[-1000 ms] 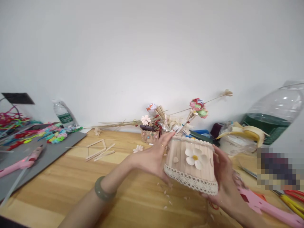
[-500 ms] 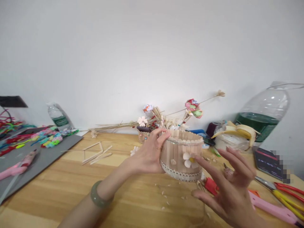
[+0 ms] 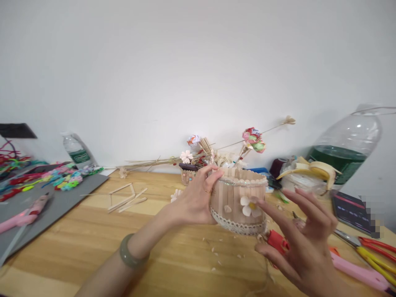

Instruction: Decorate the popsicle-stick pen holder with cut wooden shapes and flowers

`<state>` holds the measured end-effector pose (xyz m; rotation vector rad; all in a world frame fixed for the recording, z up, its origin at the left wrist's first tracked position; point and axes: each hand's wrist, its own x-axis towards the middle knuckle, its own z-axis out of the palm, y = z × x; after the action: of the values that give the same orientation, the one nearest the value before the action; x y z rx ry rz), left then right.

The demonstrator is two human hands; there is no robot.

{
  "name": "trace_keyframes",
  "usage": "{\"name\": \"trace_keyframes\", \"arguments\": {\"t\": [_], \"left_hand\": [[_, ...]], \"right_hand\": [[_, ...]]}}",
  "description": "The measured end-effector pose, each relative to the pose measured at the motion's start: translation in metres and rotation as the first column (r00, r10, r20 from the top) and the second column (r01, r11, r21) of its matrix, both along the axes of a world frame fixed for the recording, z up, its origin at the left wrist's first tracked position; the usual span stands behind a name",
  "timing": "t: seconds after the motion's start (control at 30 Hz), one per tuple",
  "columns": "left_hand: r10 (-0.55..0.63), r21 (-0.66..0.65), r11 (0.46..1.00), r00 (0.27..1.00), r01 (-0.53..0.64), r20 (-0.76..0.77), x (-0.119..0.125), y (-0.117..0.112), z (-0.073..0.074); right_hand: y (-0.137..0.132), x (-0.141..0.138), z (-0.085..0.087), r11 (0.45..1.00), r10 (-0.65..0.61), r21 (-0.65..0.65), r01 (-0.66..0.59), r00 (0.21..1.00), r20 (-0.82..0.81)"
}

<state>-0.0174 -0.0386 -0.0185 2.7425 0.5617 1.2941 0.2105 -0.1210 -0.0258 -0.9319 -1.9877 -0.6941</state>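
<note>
My left hand (image 3: 194, 200) grips a round basket of wooden sticks (image 3: 236, 200) by its left side, thumb up at the rim. The basket has lace round the bottom, a beaded rim and a white paper flower (image 3: 249, 206) on its front. It hangs just above the wooden table (image 3: 93, 243). My right hand (image 3: 301, 239) is spread open to the right of the basket, with its forefinger tip touching the white flower. A green bangle sits on my left wrist.
A grey mat (image 3: 52, 206) at the left carries coloured clips and a pink glue gun (image 3: 26, 212). Loose sticks (image 3: 126, 198) lie mid-table. Paper flowers on stems (image 3: 252, 140), a water bottle (image 3: 76, 150), a large plastic bottle (image 3: 348, 150), scissors (image 3: 371, 251) and another pink glue gun (image 3: 355, 272) stand around.
My right hand has let go of the basket's right side and opened, its forefinger now on the flower. The left hand has brought the basket upright and a little left.
</note>
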Motion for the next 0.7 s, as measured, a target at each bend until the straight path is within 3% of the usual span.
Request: {"name": "trace_keyframes", "arguments": {"t": [0.2,0.37,0.7], "left_hand": [[0.061,-0.004,0.998,0.997,-0.061,-0.053,-0.001,-0.003,0.002],[0.088,0.073,0.994,0.995,-0.085,-0.042,0.001,-0.003,0.001],[0.146,0.267,0.956,0.987,-0.123,-0.067,0.008,-0.01,0.001]], "right_hand": [[0.001,-0.003,0.003,0.993,0.05,-0.097,-0.065,0.987,-0.155],[0.008,-0.013,0.005,0.987,0.086,-0.136,-0.089,0.996,-0.026],[0.016,-0.024,0.01,0.994,0.031,-0.106,-0.02,0.995,0.097]]}}
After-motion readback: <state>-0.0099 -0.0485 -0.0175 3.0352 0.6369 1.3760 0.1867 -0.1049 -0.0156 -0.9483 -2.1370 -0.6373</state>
